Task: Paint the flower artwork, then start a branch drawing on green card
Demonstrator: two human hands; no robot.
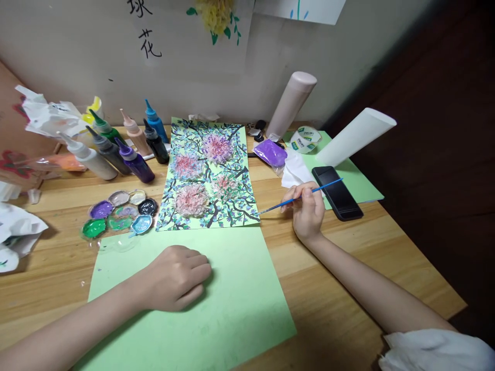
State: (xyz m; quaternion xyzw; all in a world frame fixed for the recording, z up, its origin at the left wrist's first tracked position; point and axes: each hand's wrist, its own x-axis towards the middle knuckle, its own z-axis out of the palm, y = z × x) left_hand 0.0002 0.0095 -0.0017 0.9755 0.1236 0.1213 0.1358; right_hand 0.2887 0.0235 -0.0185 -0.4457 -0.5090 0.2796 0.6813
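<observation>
Brush [328, 185] is being gripped by R hand [309, 211] fingers, tip being held approx. at painting's [207, 175] lower R edge, on desk [320, 299]. L hand [178, 278], fingers curled closed, is being rested on green sheet [240, 309]; for steady strokes, painting should be getting pinned w/ it. "球花" is being shown on wall sheet [185, 51]; tape [309, 132] label can't be read.

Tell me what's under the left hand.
The left hand rests over the near sheet of green paper, which shows around it. The patch beneath is covered and can't be seen.
</observation>
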